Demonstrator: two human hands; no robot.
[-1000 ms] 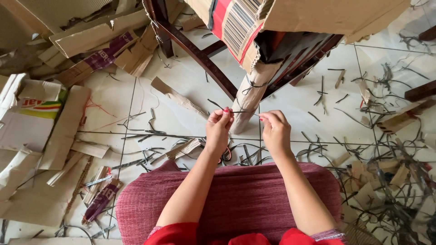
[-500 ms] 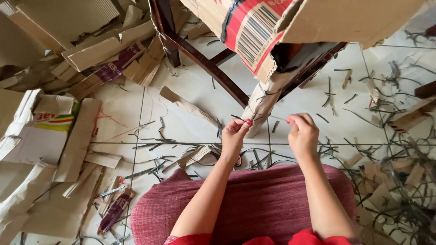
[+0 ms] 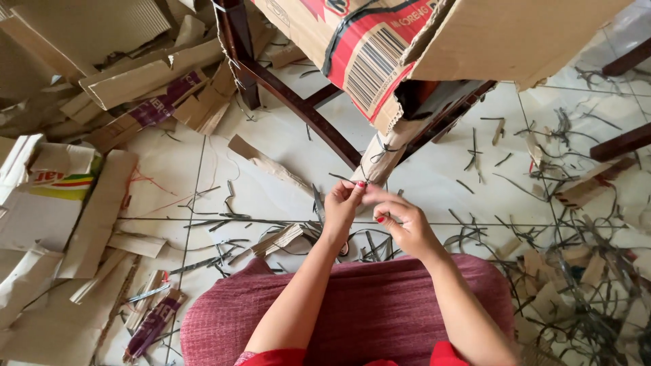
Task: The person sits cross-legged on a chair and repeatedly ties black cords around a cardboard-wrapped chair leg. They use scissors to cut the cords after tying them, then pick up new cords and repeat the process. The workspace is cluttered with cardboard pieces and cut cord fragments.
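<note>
The fingertips of both hands are brought together in front of the body, and a thin dark strand (image 3: pixel 319 203) is seen just beside the left hand (image 3: pixel 341 207); whether it is actually pinched cannot be told. The left hand's thumb and forefinger are closed against each other, with a red-painted nail showing at the tip. The right hand (image 3: pixel 400 220) is curled, its forefinger extended to touch the left fingertips, the other fingers folded in.

Directly beyond the fingertips a strip of brown cardboard (image 3: pixel 383 156) hangs down, bound with dark strands, from a large cardboard box (image 3: pixel 434 47) with a red printed panel. The box is rested on a dark wooden frame (image 3: pixel 291 102).

Both forearms are held over a lap covered in dark red ribbed cloth (image 3: pixel 366 305). The white tiled floor (image 3: pixel 434 183) is littered with thin dark strips to the right and flattened cardboard pieces (image 3: pixel 88 224) to the left.
</note>
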